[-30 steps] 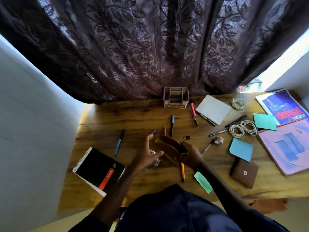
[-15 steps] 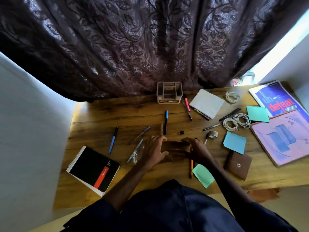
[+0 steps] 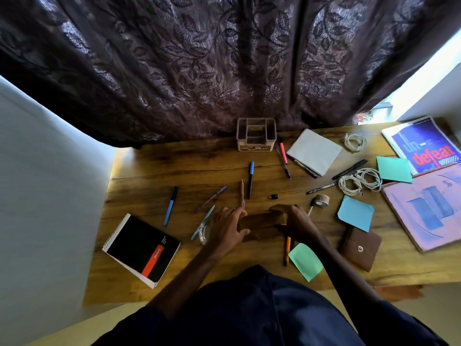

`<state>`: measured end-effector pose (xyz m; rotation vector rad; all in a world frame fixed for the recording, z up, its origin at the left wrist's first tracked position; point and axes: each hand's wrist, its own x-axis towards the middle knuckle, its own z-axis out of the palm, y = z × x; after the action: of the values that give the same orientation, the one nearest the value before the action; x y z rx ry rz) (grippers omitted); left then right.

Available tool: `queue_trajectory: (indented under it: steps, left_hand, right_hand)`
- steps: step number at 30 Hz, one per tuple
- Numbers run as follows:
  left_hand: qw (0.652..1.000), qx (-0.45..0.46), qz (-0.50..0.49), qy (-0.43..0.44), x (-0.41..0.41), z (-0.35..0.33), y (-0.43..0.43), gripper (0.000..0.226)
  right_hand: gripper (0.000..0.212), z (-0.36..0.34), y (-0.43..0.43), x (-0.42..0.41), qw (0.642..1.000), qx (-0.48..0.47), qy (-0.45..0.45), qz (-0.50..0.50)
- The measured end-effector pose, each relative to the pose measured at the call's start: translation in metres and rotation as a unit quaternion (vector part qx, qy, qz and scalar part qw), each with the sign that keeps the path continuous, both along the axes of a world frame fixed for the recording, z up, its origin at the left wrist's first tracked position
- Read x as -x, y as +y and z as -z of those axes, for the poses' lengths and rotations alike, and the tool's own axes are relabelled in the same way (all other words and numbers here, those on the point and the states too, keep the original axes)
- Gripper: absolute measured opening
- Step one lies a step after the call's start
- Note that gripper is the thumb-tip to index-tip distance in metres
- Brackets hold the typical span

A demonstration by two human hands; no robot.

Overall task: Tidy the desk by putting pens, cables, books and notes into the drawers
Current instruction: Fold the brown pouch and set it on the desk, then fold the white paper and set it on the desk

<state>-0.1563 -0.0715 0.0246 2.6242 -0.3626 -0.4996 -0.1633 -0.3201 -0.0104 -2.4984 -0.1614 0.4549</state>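
Observation:
My left hand (image 3: 225,229) and my right hand (image 3: 295,221) grip the two ends of a brown case (image 3: 262,221), which lies flat on the wooden desk (image 3: 189,166) in front of me. Pens are scattered around it: a blue pen (image 3: 171,206), a purple pen (image 3: 212,198), a light blue pen (image 3: 203,222), a pencil (image 3: 242,193), a black pen with a blue cap (image 3: 250,179) and an orange pen (image 3: 287,249). White cables (image 3: 359,182) lie to the right. A black spiral notebook (image 3: 142,248) sits front left. No drawer is in view.
A beige organiser (image 3: 256,134) stands at the back by the curtain. A white pad (image 3: 314,151), sticky notes (image 3: 355,213), a tape roll (image 3: 321,200), a brown wallet (image 3: 360,247) and two books (image 3: 429,206) fill the right side. A clear ring (image 3: 203,236) lies beside my left hand.
The brown case was raised and tilted with my left hand open beside it. It has come down flat on the desk, and my left hand has closed on its left end.

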Motion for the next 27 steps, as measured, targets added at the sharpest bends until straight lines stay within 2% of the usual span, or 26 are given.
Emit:
queue_trajectory:
  steps: [4,8,11,13,15,17,20,24,27]
  left_hand:
    - [1.000,0.005,-0.016,0.000,-0.012,-0.003,-0.007,0.052]
    - [1.000,0.009,-0.007,0.014,-0.018,0.000,-0.005,0.053]
    - [0.998,0.027,0.013,0.060,-0.025,-0.002,-0.001,0.066]
    - [0.994,0.058,0.025,0.092,-0.032,-0.005,0.000,0.077]
    - [0.991,0.084,0.029,0.097,-0.040,-0.006,-0.003,0.078]
    - [0.990,0.100,0.026,0.093,-0.050,-0.007,-0.012,0.069]
    - [0.990,0.111,0.031,0.080,-0.070,-0.010,-0.032,0.052]
    - [0.992,0.075,0.089,0.058,-0.102,-0.012,-0.064,0.040]
    - [0.989,0.055,0.123,0.058,-0.125,-0.009,-0.088,0.033]
  right_hand:
    - [0.063,0.008,-0.001,-0.008,1.000,-0.004,-0.003,0.027]
    - [0.065,0.007,-0.001,-0.011,1.000,-0.023,-0.003,0.012]
    - [0.069,-0.006,-0.009,-0.018,0.997,-0.079,0.019,0.013]
    - [0.063,-0.023,-0.015,-0.026,0.987,-0.143,0.030,0.066]
    - [0.052,-0.030,-0.025,-0.038,0.974,-0.179,0.019,0.138]
    - [0.031,-0.032,-0.039,-0.056,0.972,-0.123,-0.032,0.199]
    - [0.024,-0.024,-0.064,-0.089,0.944,-0.070,-0.055,0.318]
    - [0.036,-0.007,-0.104,-0.134,0.911,-0.033,-0.072,0.405]
    - [0.045,0.002,-0.132,-0.166,0.907,0.021,-0.061,0.416]
